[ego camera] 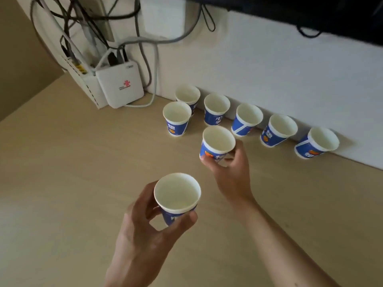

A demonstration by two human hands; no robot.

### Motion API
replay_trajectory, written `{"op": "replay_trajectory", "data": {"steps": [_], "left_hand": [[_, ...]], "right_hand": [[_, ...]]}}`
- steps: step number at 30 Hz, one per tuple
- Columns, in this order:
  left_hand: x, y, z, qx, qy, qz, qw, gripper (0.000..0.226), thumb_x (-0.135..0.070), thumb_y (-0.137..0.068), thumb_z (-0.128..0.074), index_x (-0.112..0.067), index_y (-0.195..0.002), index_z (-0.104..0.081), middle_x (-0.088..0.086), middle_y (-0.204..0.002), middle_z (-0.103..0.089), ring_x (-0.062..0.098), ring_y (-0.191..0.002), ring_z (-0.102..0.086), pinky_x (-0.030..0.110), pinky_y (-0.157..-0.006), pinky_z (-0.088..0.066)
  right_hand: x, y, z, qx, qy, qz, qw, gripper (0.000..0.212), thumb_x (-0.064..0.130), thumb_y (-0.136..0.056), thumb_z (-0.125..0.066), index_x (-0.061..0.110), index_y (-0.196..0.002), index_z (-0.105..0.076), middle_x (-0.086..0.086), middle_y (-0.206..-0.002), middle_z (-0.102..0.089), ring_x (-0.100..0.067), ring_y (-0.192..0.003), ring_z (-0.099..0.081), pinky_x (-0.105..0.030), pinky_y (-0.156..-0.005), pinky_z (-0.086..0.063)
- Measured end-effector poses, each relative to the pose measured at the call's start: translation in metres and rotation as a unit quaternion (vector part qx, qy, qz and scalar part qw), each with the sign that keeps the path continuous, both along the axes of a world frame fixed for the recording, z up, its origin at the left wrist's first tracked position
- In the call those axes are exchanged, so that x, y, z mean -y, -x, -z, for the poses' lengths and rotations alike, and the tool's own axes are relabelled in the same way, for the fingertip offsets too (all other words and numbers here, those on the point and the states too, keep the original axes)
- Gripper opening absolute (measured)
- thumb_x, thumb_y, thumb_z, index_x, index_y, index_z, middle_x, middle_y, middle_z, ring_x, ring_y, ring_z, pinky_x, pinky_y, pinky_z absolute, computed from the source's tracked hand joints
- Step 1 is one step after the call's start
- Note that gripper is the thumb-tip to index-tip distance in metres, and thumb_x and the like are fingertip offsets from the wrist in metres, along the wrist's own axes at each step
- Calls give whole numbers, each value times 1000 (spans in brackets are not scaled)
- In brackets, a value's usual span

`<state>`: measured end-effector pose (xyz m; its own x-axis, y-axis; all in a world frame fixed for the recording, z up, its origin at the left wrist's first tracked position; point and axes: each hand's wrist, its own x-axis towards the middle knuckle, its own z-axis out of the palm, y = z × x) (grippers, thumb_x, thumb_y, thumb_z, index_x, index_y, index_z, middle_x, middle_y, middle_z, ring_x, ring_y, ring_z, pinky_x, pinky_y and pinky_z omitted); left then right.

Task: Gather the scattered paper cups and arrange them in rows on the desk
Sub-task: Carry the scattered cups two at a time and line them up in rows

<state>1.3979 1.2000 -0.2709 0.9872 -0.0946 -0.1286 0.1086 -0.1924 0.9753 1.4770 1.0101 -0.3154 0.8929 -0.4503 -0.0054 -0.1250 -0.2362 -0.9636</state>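
Two tapered paper cups (177, 193): left hand (145, 230) fingers (184, 221) pinch the near cup (176, 204), right hand (230, 170) fingers (238, 151) the far cup (217, 141).

Home or office desk corner: wooden desk (62, 162), router (120, 85), tangled cables (93, 27), white wall (290, 69).

Blue-and-white paper cups (217, 114) with orange spots, pale wooden desk (83, 172), white router (119, 86).
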Motion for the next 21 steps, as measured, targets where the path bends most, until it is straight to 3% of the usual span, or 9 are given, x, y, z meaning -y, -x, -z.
{"op": "replay_trajectory", "data": {"steps": [6, 11, 21], "left_hand": [[-4, -7, 21, 24, 28, 8, 999, 56, -44, -53, -83, -42, -108, -69, -10, -103, -77, 6, -94, -74, 10, -77, -53], [-7, -7, 25, 30, 47, 15, 998, 60, -44, -50, -84, -42, -108, -69, -9, -101, -78, 7, -92, -75, 12, -77, -55], [-11, -14, 27, 41, 63, 17, 997, 61, -42, -45, -84, -42, -104, -71, -6, -97, -79, 10, -88, -76, 13, -76, -56]], "right_hand": [[-1, -32, 23, 42, 41, -18, 998, 52, 10, -76, -87, 11, -119, -58, -4, -112, -70, -20, -101, -68, -48, -91, -56], [-6, -50, 30, 37, 71, -11, 997, 63, 10, -72, -89, 11, -126, -56, -4, -121, -67, -16, -110, -66, -41, -97, -54], [-4, -66, 34, 51, 67, 23, 996, 61, 8, -69, -89, 14, -120, -56, -1, -117, -69, -14, -106, -67, -37, -97, -55]]}}
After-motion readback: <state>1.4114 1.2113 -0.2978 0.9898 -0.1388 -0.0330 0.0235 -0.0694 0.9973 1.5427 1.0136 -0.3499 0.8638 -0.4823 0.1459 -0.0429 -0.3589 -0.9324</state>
